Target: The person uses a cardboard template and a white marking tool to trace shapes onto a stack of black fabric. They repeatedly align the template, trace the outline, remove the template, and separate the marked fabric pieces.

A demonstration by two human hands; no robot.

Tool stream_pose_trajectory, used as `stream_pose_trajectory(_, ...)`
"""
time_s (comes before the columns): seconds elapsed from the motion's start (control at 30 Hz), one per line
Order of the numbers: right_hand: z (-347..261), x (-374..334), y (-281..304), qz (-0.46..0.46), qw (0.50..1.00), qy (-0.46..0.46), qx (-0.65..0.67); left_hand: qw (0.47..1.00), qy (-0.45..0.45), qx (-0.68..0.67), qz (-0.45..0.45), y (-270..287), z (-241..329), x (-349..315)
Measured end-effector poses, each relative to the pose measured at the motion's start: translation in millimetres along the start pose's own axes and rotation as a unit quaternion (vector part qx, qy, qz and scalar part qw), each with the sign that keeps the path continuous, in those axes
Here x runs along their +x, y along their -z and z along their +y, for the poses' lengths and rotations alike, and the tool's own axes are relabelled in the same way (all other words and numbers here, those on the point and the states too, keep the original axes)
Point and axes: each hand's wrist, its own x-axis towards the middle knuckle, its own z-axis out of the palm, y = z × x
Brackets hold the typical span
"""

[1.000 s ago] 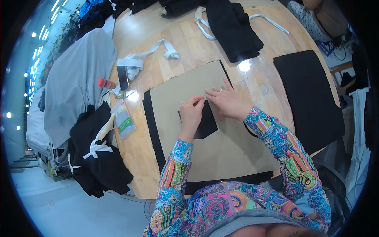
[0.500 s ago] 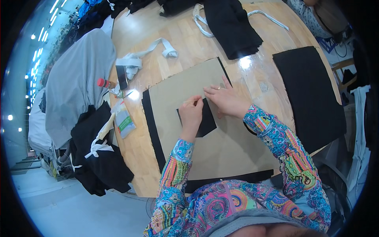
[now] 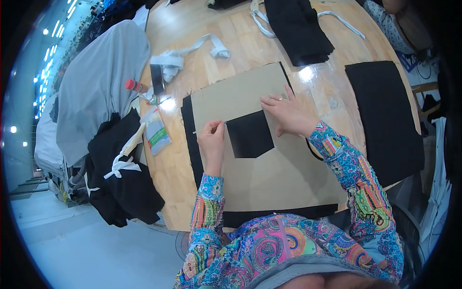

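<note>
1. My left hand (image 3: 211, 142): fingertips pinched on a thin pale stick (image 3: 195, 132), beside the black patch (image 3: 251, 136).
2. My right hand (image 3: 291, 115): fingers spread open on the tan sheet (image 3: 284, 178).
3. Sheet lies by the table (image 3: 178, 192) edge nearest me.

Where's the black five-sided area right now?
Head view, near centre: the black area is surrounded by the tan sheet, just right of the left hand.
</note>
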Motion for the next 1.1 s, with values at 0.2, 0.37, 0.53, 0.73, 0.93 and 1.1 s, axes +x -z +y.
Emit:
stream_pose_trajectory(0.2, -0.9, -0.6, 0.9, -0.005, 1.0, -0.006, -0.006, 1.0, -0.017, 0.01, 0.007, -4.8, 0.4, 0.1)
stream_pose_trajectory(0.37, -3.6, 0.1, 8.1, -0.043, 0.999, -0.022, 0.008, 0.999, -0.03, 0.04, 0.007, -6.0, -0.2, 0.7)
stream_pose_trajectory(0.53, -4.2, 0.1, 9.0, -0.047, 0.999, -0.02, 0.005, 0.997, -0.024, 0.076, 0.012, -7.3, -4.1, 1.9)
stream_pose_trajectory(0.73, -3.0, -0.5, 2.5, -0.007, 1.0, -0.009, -0.008, 1.0, -0.003, -0.001, 0.03, -1.9, -20.7, 5.4)
stream_pose_trajectory(0.93, -2.2, -1.7, 1.8, -0.009, 1.0, -0.01, -0.001, 0.999, -0.012, 0.032, 0.013, -2.1, -5.3, 0.2)
stream_pose_trajectory(1.1, -2.8, -0.9, 1.8, -0.007, 1.0, -0.009, -0.006, 0.997, -0.031, 0.066, 0.019, -5.1, 0.0, -0.7)
